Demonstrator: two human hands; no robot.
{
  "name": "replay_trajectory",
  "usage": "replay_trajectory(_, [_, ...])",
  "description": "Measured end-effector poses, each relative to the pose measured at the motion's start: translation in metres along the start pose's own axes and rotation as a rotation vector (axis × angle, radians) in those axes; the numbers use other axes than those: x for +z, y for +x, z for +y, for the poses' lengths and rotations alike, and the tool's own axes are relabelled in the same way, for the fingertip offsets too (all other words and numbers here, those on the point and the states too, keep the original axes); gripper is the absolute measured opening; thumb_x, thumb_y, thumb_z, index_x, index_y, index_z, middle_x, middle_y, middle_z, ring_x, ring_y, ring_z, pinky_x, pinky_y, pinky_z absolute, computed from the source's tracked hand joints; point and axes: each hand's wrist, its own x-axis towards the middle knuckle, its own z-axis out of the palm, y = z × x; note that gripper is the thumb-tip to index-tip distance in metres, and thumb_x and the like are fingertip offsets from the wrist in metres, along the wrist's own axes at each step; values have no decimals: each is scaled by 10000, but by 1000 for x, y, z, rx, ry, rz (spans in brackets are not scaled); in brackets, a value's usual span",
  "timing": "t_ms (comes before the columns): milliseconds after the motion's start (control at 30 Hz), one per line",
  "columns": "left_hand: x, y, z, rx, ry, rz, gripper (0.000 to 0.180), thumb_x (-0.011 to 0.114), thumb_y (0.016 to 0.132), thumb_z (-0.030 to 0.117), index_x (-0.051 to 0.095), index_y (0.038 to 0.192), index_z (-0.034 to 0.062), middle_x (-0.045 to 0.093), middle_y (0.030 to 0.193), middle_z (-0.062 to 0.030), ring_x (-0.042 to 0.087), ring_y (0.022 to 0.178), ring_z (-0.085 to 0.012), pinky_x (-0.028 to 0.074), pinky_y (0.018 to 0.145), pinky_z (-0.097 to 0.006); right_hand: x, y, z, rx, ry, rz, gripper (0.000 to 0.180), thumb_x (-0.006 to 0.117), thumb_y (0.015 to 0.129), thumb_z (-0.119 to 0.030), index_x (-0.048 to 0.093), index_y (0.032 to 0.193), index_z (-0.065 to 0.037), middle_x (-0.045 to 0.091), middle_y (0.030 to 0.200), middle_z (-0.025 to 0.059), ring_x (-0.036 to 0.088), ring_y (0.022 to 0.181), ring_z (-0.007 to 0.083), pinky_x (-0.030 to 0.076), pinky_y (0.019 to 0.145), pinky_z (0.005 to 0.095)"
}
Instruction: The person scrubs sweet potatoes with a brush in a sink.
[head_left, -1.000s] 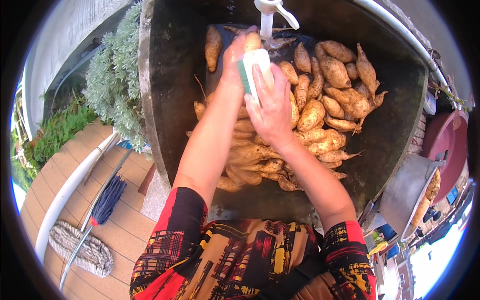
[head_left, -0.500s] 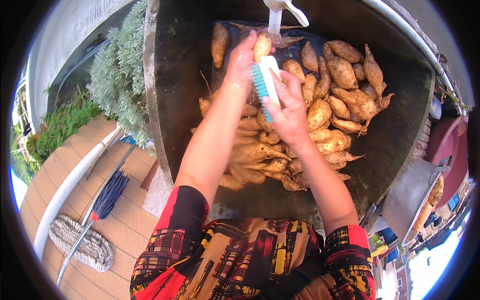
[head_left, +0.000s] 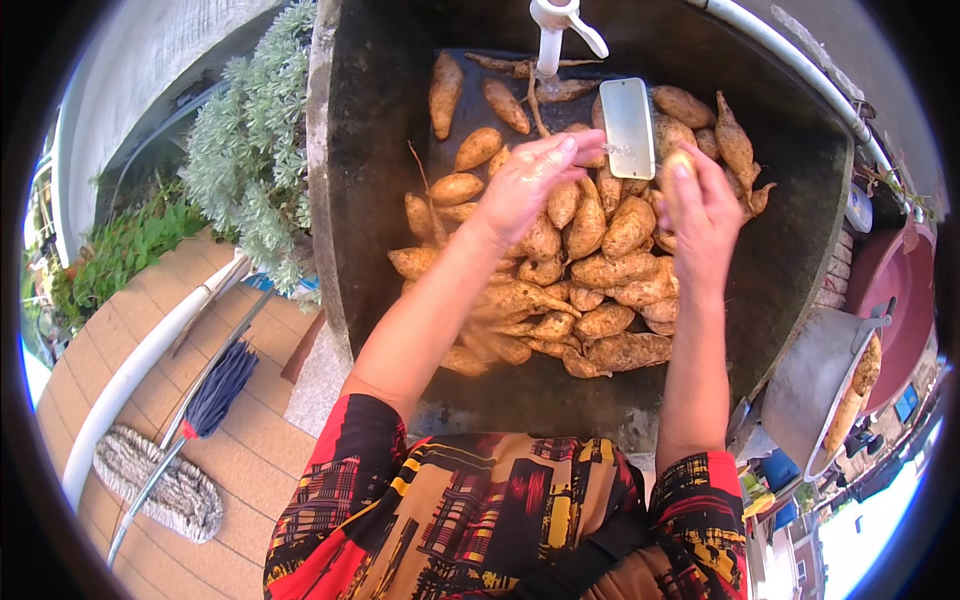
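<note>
A dark stone sink (head_left: 370, 200) holds a heap of several orange-brown sweet potatoes (head_left: 590, 280). My left hand (head_left: 530, 185) reaches over the heap, its fingertips pinching the left edge of a scrub brush (head_left: 628, 128) whose pale grey back faces up. My right hand (head_left: 702, 210) is raised just right of the brush, fingers closed round a small pale sweet potato (head_left: 682, 160). Both hands are below the white tap (head_left: 552, 30) at the sink's far side.
A metal bowl (head_left: 820, 390) with some sweet potatoes stands to the right of the sink, next to a red basin (head_left: 900, 280). A white pipe (head_left: 800, 70) runs along the sink's far right rim. On the left are a grey-green shrub (head_left: 250, 150), a wooden deck and a mop (head_left: 170, 480).
The brush was in my right hand, scrubbing a sweet potato held by my left. Now my hands have drawn apart, the brush sits at my left fingertips and the potato is in my right.
</note>
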Motion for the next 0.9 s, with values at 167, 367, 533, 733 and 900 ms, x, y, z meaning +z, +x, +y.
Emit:
replay_trajectory(167, [-94,10,-5,515,1397,873,417,667,809,90,539,1198,8,525,1166,-190,532,1095,-361,467,929,-402,-181,-62,-90,-512,-864,775,322,589,967,-162,603,1263,-36,657,1076,69,613,846,96,510,682,219])
replay_trajectory(367, [-111,48,-6,168,1826,801,602,704,774,156,455,1307,31,497,1128,-191,527,1050,-363,485,874,-426,-370,-141,-130,-5,-2002,925,378,690,893,-245,652,1192,-18,680,1052,143,645,913,273,523,782,368])
replay_trajectory(533, [-111,66,-9,106,1973,827,646,713,738,145,458,1320,29,510,1106,-185,538,1027,-344,490,856,-418,-246,-99,-90,-887,-1549,878,322,717,844,-102,653,1144,-3,652,1101,147,593,1038,269,498,828,357])
replay_trajectory(733, [-130,54,-6,253,977,764,522,606,792,107,515,1287,-33,591,1209,-220,599,1073,-280,496,888,-384,-16,4,9,-729,-922,125,453,701,815,-115,591,1251,-59,552,1213,162,529,1111,315,437,956,425])
replay_trajectory(900, [-104,51,-17,43,-792,-27,507,440,917,305,516,1289,-31,591,1219,-224,583,925,-305,489,732,-378,70,52,64,-534,-1410,67,728,748,727,-453,519,1326,-108,426,1367,184,469,1142,356,424,889,451])
